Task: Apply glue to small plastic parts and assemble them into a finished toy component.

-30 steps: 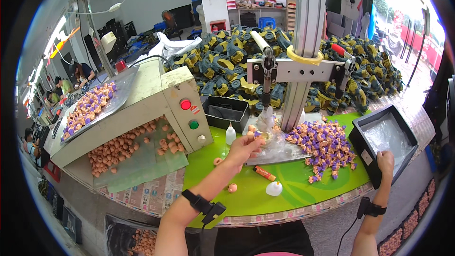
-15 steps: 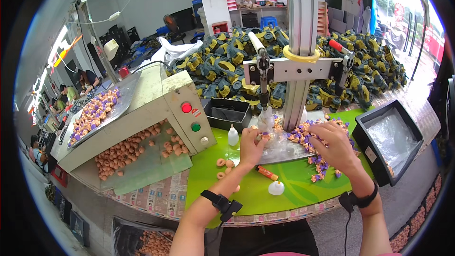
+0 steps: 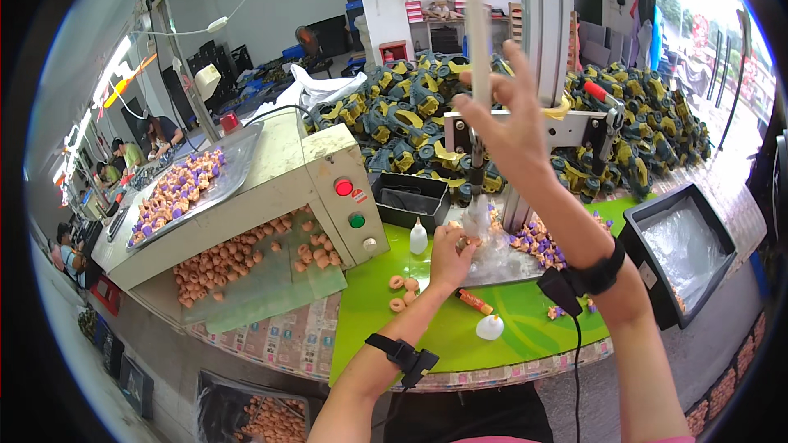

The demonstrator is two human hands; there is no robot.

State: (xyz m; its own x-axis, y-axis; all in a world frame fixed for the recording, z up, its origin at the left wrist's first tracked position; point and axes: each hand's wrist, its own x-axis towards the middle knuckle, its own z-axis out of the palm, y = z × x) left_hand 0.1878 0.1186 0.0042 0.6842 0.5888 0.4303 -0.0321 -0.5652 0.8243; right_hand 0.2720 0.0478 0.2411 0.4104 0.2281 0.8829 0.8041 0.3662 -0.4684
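Observation:
My left hand (image 3: 453, 256) is closed in a pinch on a small flesh-coloured part (image 3: 471, 242) below the press's plunger (image 3: 477, 172). Most of that part is hidden by my fingers. Higher up, my right hand (image 3: 515, 135) is loosely hooked at the white lever handle (image 3: 478, 29), which stands upright and is blurred. Its index finger points upward, while other fingertips show left of the handle. Clear plastic wrap (image 3: 486, 226) surrounds the press base. Purple and flesh-coloured small parts (image 3: 538, 244) lie in a heap to the right, partly behind my right forearm.
At left stands a beige machine (image 3: 283, 156) holding round flesh-coloured pieces (image 3: 230, 258). A white squeeze bottle (image 3: 419, 238), an orange tube (image 3: 474, 302) and a round white bottle (image 3: 490, 327) stand or lie on the green mat (image 3: 525, 340). A black tray (image 3: 685, 238) sits right; toy vehicles (image 3: 402, 115) pile behind.
My right hand has left the heap of small parts and risen to the lever handle. The handle has swung from tilted to upright. My left hand stays below the plunger.

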